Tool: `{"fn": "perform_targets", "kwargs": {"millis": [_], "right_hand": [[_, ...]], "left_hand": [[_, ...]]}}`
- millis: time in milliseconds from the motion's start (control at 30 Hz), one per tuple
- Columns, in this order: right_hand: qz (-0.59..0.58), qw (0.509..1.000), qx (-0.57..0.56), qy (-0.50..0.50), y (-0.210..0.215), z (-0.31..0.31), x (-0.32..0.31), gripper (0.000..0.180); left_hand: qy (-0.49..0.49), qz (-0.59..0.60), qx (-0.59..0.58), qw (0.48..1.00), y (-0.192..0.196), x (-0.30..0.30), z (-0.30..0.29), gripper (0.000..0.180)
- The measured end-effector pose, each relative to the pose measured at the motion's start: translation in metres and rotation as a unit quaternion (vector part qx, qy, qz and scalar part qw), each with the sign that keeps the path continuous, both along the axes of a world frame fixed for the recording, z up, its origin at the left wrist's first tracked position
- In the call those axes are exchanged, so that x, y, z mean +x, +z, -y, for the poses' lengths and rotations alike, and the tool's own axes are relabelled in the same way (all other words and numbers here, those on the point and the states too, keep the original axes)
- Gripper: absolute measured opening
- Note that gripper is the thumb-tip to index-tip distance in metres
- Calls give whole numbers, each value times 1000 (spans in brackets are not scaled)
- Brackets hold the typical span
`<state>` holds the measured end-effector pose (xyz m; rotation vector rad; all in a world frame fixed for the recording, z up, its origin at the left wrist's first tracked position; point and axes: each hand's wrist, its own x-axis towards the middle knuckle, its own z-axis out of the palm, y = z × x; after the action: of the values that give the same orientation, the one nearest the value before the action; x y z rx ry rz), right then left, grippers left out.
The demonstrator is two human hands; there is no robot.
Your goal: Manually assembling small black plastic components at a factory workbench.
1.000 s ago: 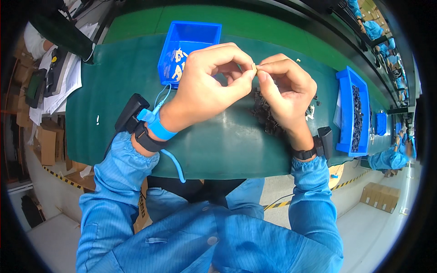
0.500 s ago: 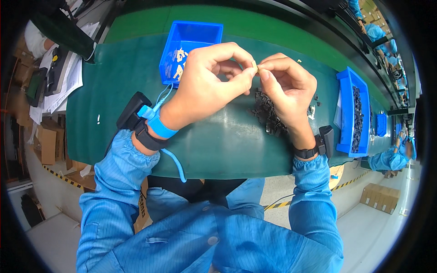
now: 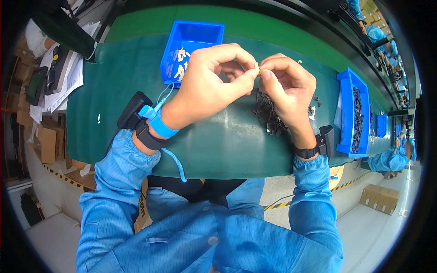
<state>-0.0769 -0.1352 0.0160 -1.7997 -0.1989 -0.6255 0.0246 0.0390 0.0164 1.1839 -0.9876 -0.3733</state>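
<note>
Between left hand (image 3: 210, 86) and right hand (image 3: 292, 86), both pinching, a small beige piece (image 3: 256, 68) is seemingly being worked, steadiness likely needed next.

Head-worn left fisheye; faces steeply down, near, over green table (image 3: 214, 152).

Left hand (image 3: 208, 84) and right hand (image 3: 291, 88) pinch a small tan piece (image 3: 256, 68) above green table (image 3: 223, 157). Black parts (image 3: 268, 114) lie heaped below right hand, partly hidden by it. Blue bin (image 3: 199, 32) beyond left hand holds pale pieces (image 3: 180, 72).
</note>
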Motion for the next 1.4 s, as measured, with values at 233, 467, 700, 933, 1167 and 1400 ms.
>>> {"fn": "perform_targets", "kwargs": {"millis": [233,467,700,933,1167,1400], "right_hand": [[-12,997,64,35,-2,-4,0,6],[-31,996,71,34,-1,-4,1,6],[-18,996,89,-24,-1,2,7,7],[-3,995,-3,-103,-11,3,12,6],[-4,985,-159,-64,25,-25,55,8],[-69,954,-286,50,36,-32,81,15]], "left_hand": [[-20,-29,16,999,1,2,-2,3],[-31,-43,20,998,2,5,-2,3],[-58,-85,-2,995,6,10,-6,3],[-116,-209,-74,968,14,22,-19,9],[-177,-281,-143,932,26,30,-27,11],[-111,-350,-210,906,16,47,-23,11]]}}
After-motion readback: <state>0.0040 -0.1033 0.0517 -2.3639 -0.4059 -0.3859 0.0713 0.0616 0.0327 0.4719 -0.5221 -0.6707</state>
